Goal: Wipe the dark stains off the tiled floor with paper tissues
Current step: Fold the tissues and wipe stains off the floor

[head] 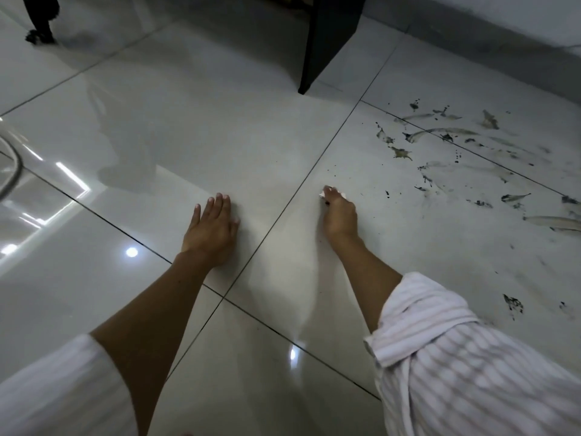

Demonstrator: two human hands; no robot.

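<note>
Two hands (211,229) (341,215) low; left flat on floor (257,146); right grip seemingly pinching crumpled tissue (323,194) near stains (456,146).

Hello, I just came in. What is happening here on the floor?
A person is kneeling or leaning over a tiled floor and cleaning it. The right hand grips a small crumpled paper tissue and presses it on the tile. The left hand rests flat on the floor for support. Many dark stains and smears remain to the right of the tissue, so most of the wiping is not yet done.
</note>
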